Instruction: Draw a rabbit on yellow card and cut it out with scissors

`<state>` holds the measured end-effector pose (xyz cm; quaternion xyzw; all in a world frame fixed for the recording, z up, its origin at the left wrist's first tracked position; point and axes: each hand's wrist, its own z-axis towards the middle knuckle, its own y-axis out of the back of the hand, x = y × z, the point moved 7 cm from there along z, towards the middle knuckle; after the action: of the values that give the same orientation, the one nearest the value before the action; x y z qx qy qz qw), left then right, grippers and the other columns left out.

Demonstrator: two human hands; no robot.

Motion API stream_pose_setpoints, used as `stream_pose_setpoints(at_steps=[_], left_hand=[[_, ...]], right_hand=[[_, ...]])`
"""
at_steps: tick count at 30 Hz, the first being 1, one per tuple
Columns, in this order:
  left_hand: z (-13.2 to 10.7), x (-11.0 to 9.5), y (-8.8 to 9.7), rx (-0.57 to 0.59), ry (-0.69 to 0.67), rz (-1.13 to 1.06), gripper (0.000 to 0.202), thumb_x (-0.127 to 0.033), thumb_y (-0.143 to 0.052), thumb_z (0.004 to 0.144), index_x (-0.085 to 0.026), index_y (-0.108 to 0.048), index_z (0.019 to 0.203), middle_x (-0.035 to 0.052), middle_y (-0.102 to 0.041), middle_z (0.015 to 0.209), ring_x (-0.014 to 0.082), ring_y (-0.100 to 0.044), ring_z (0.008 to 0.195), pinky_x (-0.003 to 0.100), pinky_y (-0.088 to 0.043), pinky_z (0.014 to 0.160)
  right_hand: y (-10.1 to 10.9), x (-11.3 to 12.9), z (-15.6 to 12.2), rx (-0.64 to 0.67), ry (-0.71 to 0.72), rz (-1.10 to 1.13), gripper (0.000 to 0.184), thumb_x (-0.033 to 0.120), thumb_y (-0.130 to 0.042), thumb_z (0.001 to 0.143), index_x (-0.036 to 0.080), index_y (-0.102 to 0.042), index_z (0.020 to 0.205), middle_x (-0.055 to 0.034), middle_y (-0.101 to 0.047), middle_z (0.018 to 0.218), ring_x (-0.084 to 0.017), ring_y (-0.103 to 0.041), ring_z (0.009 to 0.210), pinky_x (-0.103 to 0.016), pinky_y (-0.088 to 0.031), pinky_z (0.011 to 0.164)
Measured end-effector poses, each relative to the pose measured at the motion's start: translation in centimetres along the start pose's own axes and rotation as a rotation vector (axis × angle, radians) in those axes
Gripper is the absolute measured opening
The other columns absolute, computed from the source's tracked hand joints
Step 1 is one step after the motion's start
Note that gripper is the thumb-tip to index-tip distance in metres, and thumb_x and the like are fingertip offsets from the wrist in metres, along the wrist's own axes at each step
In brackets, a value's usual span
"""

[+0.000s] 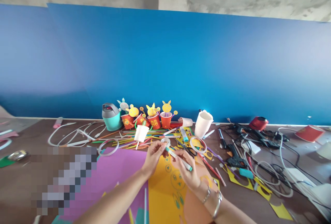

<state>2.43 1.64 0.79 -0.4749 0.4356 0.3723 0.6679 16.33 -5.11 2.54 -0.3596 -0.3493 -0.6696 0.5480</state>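
A white marker with teal ends [186,164] is held slantwise over the paper. My left hand [152,160] pinches its upper-left end, near the teal part. My right hand [190,174], with bracelets at the wrist, closes its fingers round the barrel. Below lies a yellow-orange sheet of paper [157,196] bearing a drawn round face [178,179], small circles with hearts, and ear shapes. A purple sheet [121,172] lies to its left and a peach sheet [198,203] to its right. Behind my fingers a roll of tape [166,141] is partly visible.
Red paper cups [166,119] with paper animal figures stand at the back beside a teal container [112,117]. A white cup [203,124], scattered pipe cleaners and yellow scraps [280,211] surround the sheets. Glue guns [236,157] and tangled cables lie right; a blue panel [165,61] rises behind.
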Motion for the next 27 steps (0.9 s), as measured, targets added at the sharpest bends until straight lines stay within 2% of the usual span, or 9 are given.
stream_pose_setpoints(at_steps=[7, 10, 13, 15, 16, 18, 21, 24, 27], left_hand=[[0.0, 0.2, -0.5, 0.034, 0.026, 0.038, 0.030, -0.045, -0.069, 0.077, -0.015, -0.062, 0.077, 0.0000, -0.062, 0.062, 0.0115, -0.057, 0.054, 0.024, -0.044, 0.055], [0.0, 0.6, -0.3, -0.003, 0.047, 0.093, 0.036, -0.048, -0.063, 0.080, -0.016, -0.062, 0.096, 0.0017, -0.065, 0.068, 0.0146, -0.061, 0.058, 0.025, -0.045, 0.055], [0.1, 0.0, 0.8, -0.101, -0.031, 0.284, 0.032, -0.042, -0.060, 0.082, -0.019, -0.060, 0.104, 0.0032, -0.067, 0.077, 0.0178, -0.064, 0.068, 0.028, -0.047, 0.062], [0.2, -0.7, 1.3, -0.110, -0.098, 0.496, 0.015, -0.032, -0.058, 0.083, -0.020, -0.063, 0.090, 0.0049, -0.069, 0.083, 0.0196, -0.064, 0.076, 0.029, -0.047, 0.068], [0.3, -1.0, 1.2, -0.087, -0.132, 0.630, 0.010, -0.026, -0.055, 0.083, -0.021, -0.063, 0.085, 0.0052, -0.069, 0.083, 0.0207, -0.064, 0.079, 0.030, -0.047, 0.070], [0.2, -1.5, 0.7, -0.014, -0.209, 0.879, 0.014, -0.016, -0.050, 0.082, -0.022, -0.063, 0.085, 0.0066, -0.070, 0.089, 0.0224, -0.063, 0.087, 0.033, -0.046, 0.077], [-0.2, -1.2, -0.3, 0.096, -0.210, 1.172, 0.022, -0.009, -0.050, 0.079, -0.021, -0.063, 0.092, 0.0092, -0.070, 0.093, 0.0248, -0.063, 0.090, 0.035, -0.045, 0.080], [-0.7, -0.8, -0.9, 0.150, -0.166, 1.311, 0.023, -0.011, -0.055, 0.077, -0.019, -0.063, 0.097, 0.0125, -0.069, 0.097, 0.0286, -0.061, 0.095, 0.039, -0.042, 0.082], [-1.1, -0.6, -1.3, 0.183, -0.195, 1.324, 0.028, -0.013, -0.057, 0.077, -0.019, -0.061, 0.103, 0.0124, -0.069, 0.103, 0.0308, -0.058, 0.103, 0.042, -0.040, 0.087]], right_hand=[[0.1, -0.3, 0.1, -0.019, -0.010, -0.014, 0.015, 0.036, -0.055, 0.089, 0.022, -0.060, 0.085, -0.0011, -0.061, 0.074, -0.016, -0.059, 0.067, -0.028, -0.052, 0.063], [1.3, -0.8, 0.6, -0.140, -0.069, 0.019, 0.017, 0.037, -0.059, 0.087, 0.020, -0.058, 0.084, -0.0013, -0.061, 0.074, -0.015, -0.058, 0.067, -0.027, -0.051, 0.061], [2.6, -1.3, 1.7, -0.204, -0.180, 0.036, 0.021, 0.039, -0.062, 0.084, 0.018, -0.059, 0.082, -0.0015, -0.061, 0.074, -0.014, -0.057, 0.065, -0.026, -0.050, 0.057], [2.7, -1.9, 2.6, -0.105, -0.264, 0.023, 0.025, 0.040, -0.061, 0.083, 0.017, -0.066, 0.092, -0.0047, -0.066, 0.082, -0.015, -0.060, 0.066, -0.026, -0.050, 0.055], [2.9, -2.0, 3.1, -0.062, -0.273, -0.016, 0.027, 0.039, -0.059, 0.084, 0.016, -0.068, 0.096, -0.0067, -0.068, 0.088, -0.017, -0.062, 0.070, -0.027, -0.050, 0.056], [2.9, -2.6, 3.7, 0.053, -0.282, -0.150, 0.025, 0.030, -0.054, 0.085, 0.017, -0.071, 0.097, -0.0075, -0.071, 0.089, -0.018, -0.064, 0.070, -0.027, -0.051, 0.056], [3.1, -3.0, 4.2, 0.173, -0.165, -0.475, 0.029, 0.013, -0.049, 0.081, 0.018, -0.072, 0.098, -0.0081, -0.073, 0.093, -0.020, -0.067, 0.076, -0.032, -0.052, 0.067], [3.4, -3.4, 4.1, 0.191, -0.076, -0.755, 0.035, 0.005, -0.046, 0.078, 0.018, -0.070, 0.101, -0.0092, -0.072, 0.100, -0.023, -0.066, 0.091, -0.037, -0.049, 0.082], [3.5, -3.5, 3.9, 0.186, -0.041, -0.923, 0.035, 0.004, -0.046, 0.078, 0.017, -0.068, 0.102, -0.0101, -0.072, 0.095, -0.025, -0.064, 0.092, -0.038, -0.046, 0.083]])
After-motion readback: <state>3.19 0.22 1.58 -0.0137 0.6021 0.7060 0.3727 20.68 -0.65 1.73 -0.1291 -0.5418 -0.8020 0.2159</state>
